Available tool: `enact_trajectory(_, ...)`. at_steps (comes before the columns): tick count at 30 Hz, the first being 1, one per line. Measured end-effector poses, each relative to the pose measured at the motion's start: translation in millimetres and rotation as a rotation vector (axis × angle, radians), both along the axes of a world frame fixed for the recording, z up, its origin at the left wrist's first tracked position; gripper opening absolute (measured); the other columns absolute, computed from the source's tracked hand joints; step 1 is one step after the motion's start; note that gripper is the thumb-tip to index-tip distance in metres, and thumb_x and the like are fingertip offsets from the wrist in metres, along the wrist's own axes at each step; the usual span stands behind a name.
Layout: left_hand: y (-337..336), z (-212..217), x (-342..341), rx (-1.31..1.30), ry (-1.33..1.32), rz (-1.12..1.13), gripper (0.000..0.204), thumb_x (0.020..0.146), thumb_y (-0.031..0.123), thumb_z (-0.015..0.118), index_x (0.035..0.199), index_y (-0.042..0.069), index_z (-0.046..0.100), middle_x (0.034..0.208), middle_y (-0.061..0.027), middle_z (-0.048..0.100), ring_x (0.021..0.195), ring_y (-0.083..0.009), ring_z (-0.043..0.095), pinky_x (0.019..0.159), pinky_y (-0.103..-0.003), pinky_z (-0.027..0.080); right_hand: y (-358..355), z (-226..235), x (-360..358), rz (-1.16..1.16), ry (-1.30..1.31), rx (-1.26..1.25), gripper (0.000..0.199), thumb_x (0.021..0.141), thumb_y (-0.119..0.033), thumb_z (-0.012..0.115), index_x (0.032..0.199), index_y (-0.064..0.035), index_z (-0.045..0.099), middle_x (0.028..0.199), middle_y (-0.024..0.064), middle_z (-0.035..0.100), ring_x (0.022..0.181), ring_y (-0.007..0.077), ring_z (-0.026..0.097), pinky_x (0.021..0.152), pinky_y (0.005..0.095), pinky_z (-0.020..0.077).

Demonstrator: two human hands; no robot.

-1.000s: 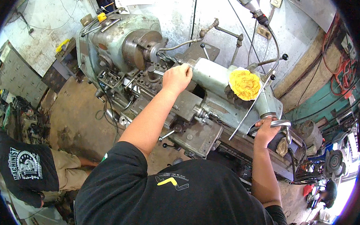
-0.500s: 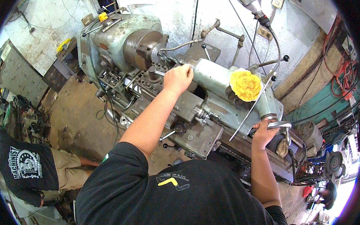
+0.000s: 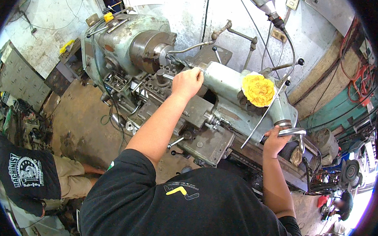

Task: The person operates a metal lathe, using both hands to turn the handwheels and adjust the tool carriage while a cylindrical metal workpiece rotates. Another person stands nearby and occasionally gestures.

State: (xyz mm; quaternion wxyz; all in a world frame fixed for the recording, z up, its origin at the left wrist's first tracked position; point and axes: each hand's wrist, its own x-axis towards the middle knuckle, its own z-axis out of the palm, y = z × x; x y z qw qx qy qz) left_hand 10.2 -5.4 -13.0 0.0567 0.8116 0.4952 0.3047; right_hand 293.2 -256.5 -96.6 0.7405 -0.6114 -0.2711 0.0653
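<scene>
A green-grey metal lathe (image 3: pixel 115 44) stretches across in front of me. My left hand (image 3: pixel 187 82) is closed beside the near end of the tailstock (image 3: pixel 222 75). A short metal rod (image 3: pixel 167 76) runs to that hand; what its fingers hold is hidden. Farther left, the round chuck (image 3: pixel 146 50) holds a bright cylindrical workpiece (image 3: pixel 162 54), with a spiral drill bit (image 3: pixel 177 62) at its face. At the tailstock's right end, my right hand (image 3: pixel 275 142) grips the rim of a shiny handwheel (image 3: pixel 290 131).
A yellow crumpled cloth or paper (image 3: pixel 258 90) lies on the tailstock, near a thin slanting rod (image 3: pixel 260 120). A bent coolant pipe (image 3: pixel 220 34) rises behind. Another person (image 3: pixel 32 173) bends at the lower left. A bench grinder (image 3: pixel 351 170) stands at the right.
My right hand has shifted slightly to the left and down along the handwheel, its fingers placed a little differently. My left hand stays in nearly the same place.
</scene>
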Motion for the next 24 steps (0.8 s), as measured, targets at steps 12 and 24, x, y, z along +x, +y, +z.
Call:
enact_trajectory(12,0.4,-2.4,-0.2,0.032,-0.016,-0.013,0.026,0.097,0.032,0.059,0.09,0.009,0.067,0.085,-0.015,0.073,0.082,-0.038,0.071,0.073,-0.051,0.055,-7.6,-89.0,24.2,0.073,-0.204,-0.2,0.042,0.09,-0.002,0.069,0.122,0.0,0.041,0.103,0.0097,0.054,0.097,0.0194,0.055,0.09,0.0337,0.0481)
enact_trajectory(24,3.3,-6.3,-0.8,0.029,-0.075,-0.025,0.031,0.097,0.036,0.059,0.086,0.008,0.065,0.083,-0.0167,0.072,0.08,-0.0412,0.069,0.07,-0.054,0.053,-24.7,-6.0,-3.9,0.276,0.19,-0.057,0.02,0.1,-0.019,0.062,0.113,-0.0053,0.055,0.093,0.0055,0.065,0.076,0.0167,0.059,0.078,0.0336,0.0517)
